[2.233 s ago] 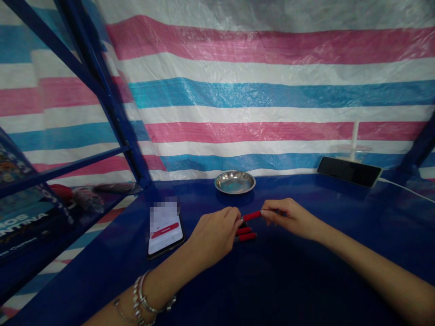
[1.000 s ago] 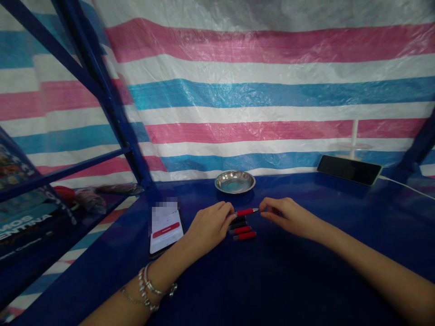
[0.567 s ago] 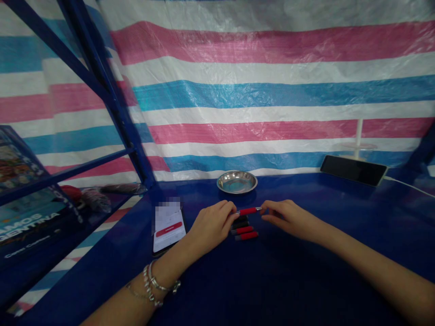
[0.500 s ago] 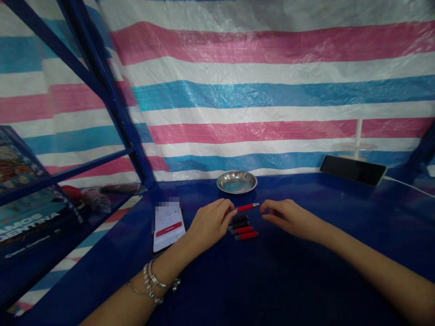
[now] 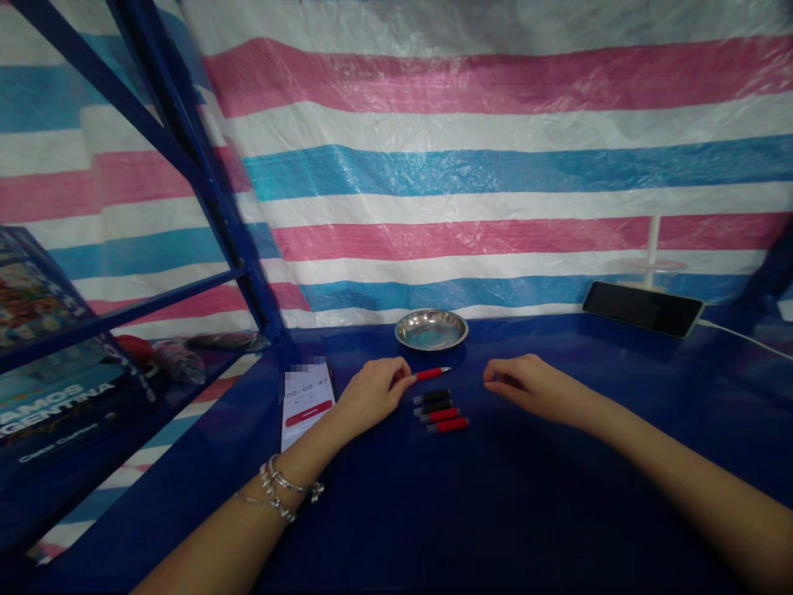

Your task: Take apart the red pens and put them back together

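My left hand (image 5: 377,392) pinches the left end of a red pen (image 5: 429,374) between thumb and fingers. The pen lies nearly level, with its silvery tip pointing right. Below it, two short black pen pieces (image 5: 432,397) and two short red pen pieces (image 5: 448,426) lie in a column on the blue table, each with a greyish left end. To the right of them, my right hand (image 5: 524,384) hovers with its fingers loosely curled and the thumb a little apart. I see nothing in it, and it is apart from the pen.
A round steel dish (image 5: 432,330) stands behind the pen. Left of my left hand lies a phone (image 5: 308,405) showing a timer. Another phone (image 5: 643,310) leans at the back right, with a white cable. A blue metal frame (image 5: 216,207) rises at the left before a striped sheet (image 5: 496,173).
My left hand has shifted left with the red pen, away from my right hand. My right hand has moved slightly right, and its fingers are curled more.
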The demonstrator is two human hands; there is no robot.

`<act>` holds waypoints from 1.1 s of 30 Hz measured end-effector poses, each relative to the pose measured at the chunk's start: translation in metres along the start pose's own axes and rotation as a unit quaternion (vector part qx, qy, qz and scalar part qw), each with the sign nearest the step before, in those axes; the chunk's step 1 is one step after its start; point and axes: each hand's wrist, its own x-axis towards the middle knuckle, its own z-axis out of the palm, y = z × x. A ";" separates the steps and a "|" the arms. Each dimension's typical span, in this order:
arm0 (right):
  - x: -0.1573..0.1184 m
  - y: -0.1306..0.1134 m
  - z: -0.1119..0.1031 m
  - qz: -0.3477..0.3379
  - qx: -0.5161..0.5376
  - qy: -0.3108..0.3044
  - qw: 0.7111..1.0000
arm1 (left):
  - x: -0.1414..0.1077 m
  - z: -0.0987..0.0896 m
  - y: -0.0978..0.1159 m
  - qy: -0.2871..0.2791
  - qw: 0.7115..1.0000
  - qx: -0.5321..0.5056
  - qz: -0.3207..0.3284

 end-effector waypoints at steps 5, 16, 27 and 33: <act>0.000 0.001 -0.001 0.007 -0.002 -0.009 1.000 | -0.001 0.002 0.002 -0.003 1.000 0.006 0.010; 0.000 0.001 0.003 0.009 -0.012 -0.030 0.999 | -0.004 0.012 -0.006 -0.035 0.998 0.036 0.036; 0.001 0.002 0.001 0.007 -0.006 -0.034 0.999 | -0.004 0.010 -0.002 -0.016 0.999 0.024 0.042; 0.000 0.002 0.000 0.002 0.000 -0.025 1.000 | -0.004 0.010 0.001 0.004 0.998 -0.009 0.059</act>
